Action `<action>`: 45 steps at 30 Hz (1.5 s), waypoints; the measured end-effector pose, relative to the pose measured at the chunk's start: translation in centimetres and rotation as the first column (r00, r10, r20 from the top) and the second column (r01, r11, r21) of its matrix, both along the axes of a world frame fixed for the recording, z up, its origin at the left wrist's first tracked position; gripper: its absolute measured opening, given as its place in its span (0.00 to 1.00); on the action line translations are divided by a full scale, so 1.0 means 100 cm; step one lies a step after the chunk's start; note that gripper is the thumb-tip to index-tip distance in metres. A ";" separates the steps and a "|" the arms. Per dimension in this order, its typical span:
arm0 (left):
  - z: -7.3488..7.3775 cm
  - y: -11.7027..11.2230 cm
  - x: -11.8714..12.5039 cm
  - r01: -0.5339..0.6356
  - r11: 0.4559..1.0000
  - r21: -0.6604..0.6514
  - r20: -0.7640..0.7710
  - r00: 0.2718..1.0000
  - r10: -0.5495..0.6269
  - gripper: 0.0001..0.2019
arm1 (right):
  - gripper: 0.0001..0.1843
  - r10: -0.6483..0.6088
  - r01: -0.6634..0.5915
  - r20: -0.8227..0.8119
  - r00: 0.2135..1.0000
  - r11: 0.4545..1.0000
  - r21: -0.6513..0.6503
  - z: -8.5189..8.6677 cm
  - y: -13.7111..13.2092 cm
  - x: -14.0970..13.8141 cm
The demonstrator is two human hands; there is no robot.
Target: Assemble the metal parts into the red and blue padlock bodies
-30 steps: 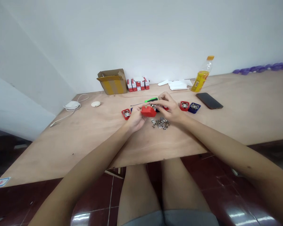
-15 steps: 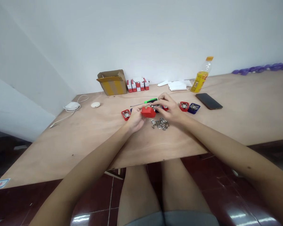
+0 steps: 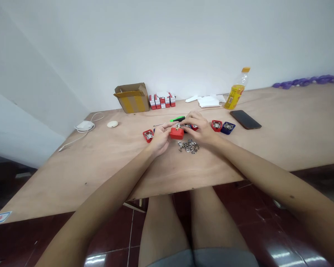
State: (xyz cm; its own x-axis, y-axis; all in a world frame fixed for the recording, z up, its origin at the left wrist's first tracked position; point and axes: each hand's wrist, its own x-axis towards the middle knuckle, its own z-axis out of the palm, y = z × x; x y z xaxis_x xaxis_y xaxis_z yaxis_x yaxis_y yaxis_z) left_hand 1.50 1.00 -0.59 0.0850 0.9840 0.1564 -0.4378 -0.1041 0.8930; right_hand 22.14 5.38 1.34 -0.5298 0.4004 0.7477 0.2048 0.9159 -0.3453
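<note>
Left hand (image 3: 158,139) gripped the red block (image 3: 177,133) from its left side, thumb and fingers closed on it. Right hand (image 3: 200,129) was curled over the block's far right side, fingertips pinched on a metal bit (image 3: 178,126) at the block's top. The block was held between both hands, at or just above the worktop (image 3: 100,163); contact underneath couldn't be made out.

Judgement: the step in hand was fitting or adjusting the metal bit on the block. That calls for the left hand holding the block steady while the right hand's fingertips do the fine alignment.

A pile of loose metal parts (image 3: 188,146) lay just in front of the block. A green screwdriver (image 3: 177,119) lay just behind it, nobody touching it. A red shell (image 3: 148,135) with a metal insert sat near the left hand. Another red shell (image 3: 216,125) and a blue shell (image 3: 228,127) sat side by side to the right of the right hand.

Farther out were a phone (image 3: 245,119), a bottle (image 3: 235,91), a carton (image 3: 133,97) and small red boxes (image 3: 161,100).
</note>
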 end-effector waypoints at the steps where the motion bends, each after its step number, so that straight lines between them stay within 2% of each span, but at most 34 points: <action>1: 0.000 0.000 0.000 -0.001 1.000 0.015 -0.014 1.000 0.001 0.19 | 0.04 -0.003 0.002 0.005 1.000 1.000 0.002 0.000 0.000 0.000; 5: -0.004 0.003 0.000 -0.031 0.996 0.078 -0.109 0.993 0.039 0.22 | 0.03 -0.012 0.012 -0.002 1.000 1.000 -0.006 -0.005 0.001 -0.002; 8: -0.006 0.004 0.002 -0.157 0.973 0.169 -0.200 0.961 0.190 0.20 | 0.04 -0.019 0.017 -0.061 0.998 0.999 -0.033 -0.009 0.004 -0.005; 11: -0.005 0.001 0.007 -0.239 0.921 0.309 -0.266 0.908 0.324 0.16 | 0.06 -0.045 0.038 -0.107 0.993 0.997 -0.064 -0.011 0.006 -0.006; 16: -0.003 -0.006 0.013 -0.243 0.847 0.473 -0.321 0.848 0.422 0.12 | 0.07 -0.033 0.017 -0.102 0.994 0.988 -0.154 -0.008 0.006 -0.005; 22: -0.010 -0.003 0.009 -0.218 0.820 0.529 -0.356 0.820 0.448 0.13 | 0.10 0.024 -0.052 -0.088 0.996 0.940 -0.337 -0.015 0.007 -0.007; 25: -0.011 -0.002 0.006 -0.188 0.755 0.629 -0.410 0.745 0.527 0.10 | 0.14 0.013 -0.074 -0.139 0.990 0.894 -0.442 -0.022 0.008 -0.010; 29: -0.007 -0.004 0.003 -0.123 0.617 0.777 -0.425 0.620 0.660 0.09 | 0.17 -0.015 -0.106 -0.221 0.975 0.843 -0.527 -0.026 0.008 -0.014; 33: -0.005 -0.004 0.000 -0.040 0.549 0.835 -0.434 0.566 0.701 0.11 | 0.17 0.018 -0.168 -0.265 0.964 0.813 -0.557 -0.027 0.010 -0.016; 36: -0.004 -0.004 -0.001 0.004 0.534 0.845 -0.446 0.555 0.702 0.11 | 0.17 0.055 -0.228 -0.302 0.952 0.784 -0.577 -0.032 0.014 -0.016; 39: -0.002 -0.004 0.001 -0.004 0.537 0.844 -0.445 0.555 0.703 0.11 | 0.18 0.060 -0.245 -0.320 0.946 0.777 -0.580 -0.035 0.015 -0.018; 43: 0.002 -0.007 0.004 -0.041 0.585 0.810 -0.459 0.578 0.675 0.11 | 0.20 0.079 -0.244 -0.299 0.951 0.786 -0.568 -0.033 0.014 -0.020; 45: 0.004 -0.008 0.004 -0.053 0.611 0.790 -0.469 0.589 0.658 0.12 | 0.20 0.093 -0.230 -0.269 0.959 0.811 -0.537 -0.030 0.013 -0.021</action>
